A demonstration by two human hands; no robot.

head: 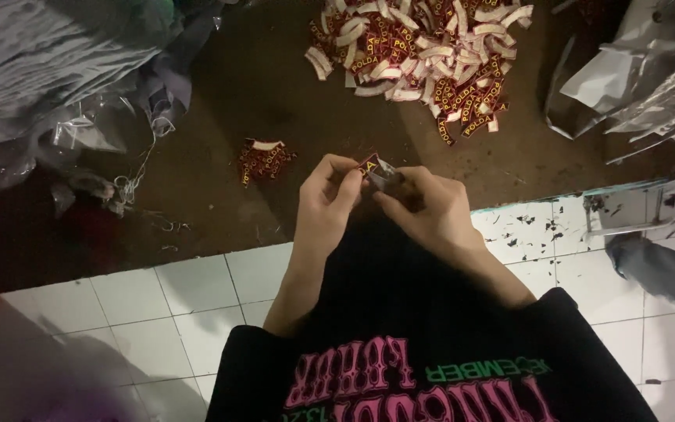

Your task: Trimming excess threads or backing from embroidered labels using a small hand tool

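While you've got that one small dark red woven label pinched up between both hands, the main risk is just losing grip on it. Your left hand has its fingers curled nearly closed on the label's left edge, and your right hand is closed the same way on the right side, so the piece hangs in the air over the dark brown mat, just past the edge of the white tiled floor. It's tiny and mostly hidden by your fingertips, so I can't tell how it's folded or how much of it you really have. If it slips, it'll probably drop onto the black shirt or the dark mat, and in this dim light a dark label on a dark surface is a pain to find. Also watch the small stack of labels just left of your hands: a stray elbow could scatter it, or mix it with the big heap of labels further out.
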